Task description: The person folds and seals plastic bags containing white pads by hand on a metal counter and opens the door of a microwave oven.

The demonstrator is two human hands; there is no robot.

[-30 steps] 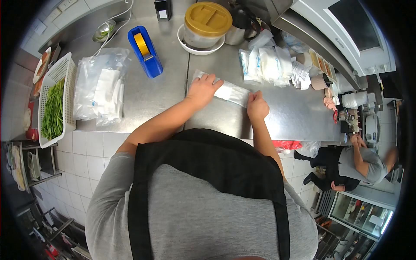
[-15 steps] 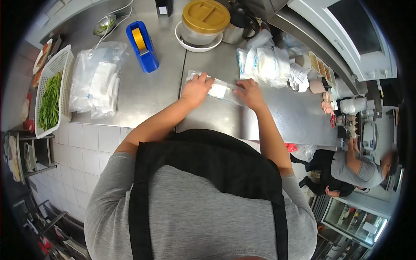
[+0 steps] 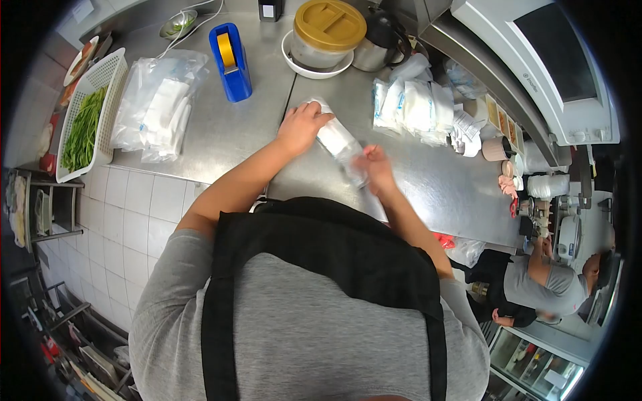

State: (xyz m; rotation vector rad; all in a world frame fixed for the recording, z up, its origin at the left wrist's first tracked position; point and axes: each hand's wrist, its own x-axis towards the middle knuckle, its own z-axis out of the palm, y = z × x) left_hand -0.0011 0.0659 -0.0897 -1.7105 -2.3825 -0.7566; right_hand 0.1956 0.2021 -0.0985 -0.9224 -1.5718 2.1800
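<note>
A clear plastic bag (image 3: 336,142), folded into a narrow strip with something white inside, lies slantwise on the steel counter. My left hand (image 3: 302,127) is closed over its upper end, fingers curled onto the plastic. Close against the lower end is my right hand (image 3: 376,171). Its fingers look bent but are smeared by motion, so I cannot make out whether they grip the bag. A blue tape dispenser (image 3: 237,85) with a yellow roll stands beyond my left hand.
Bagged white packets lie in a left pile (image 3: 160,110) and a right pile (image 3: 413,107). Left is a white basket (image 3: 119,87) of green vegetables. A gold-lidded tub (image 3: 329,27) sits in a white bowl behind. A co-worker (image 3: 542,284) stands at the right.
The bag has turned from nearly level to a steep slant, its right end swinging toward me. My right hand has come nearer my body; my left hand stays on the upper end.
</note>
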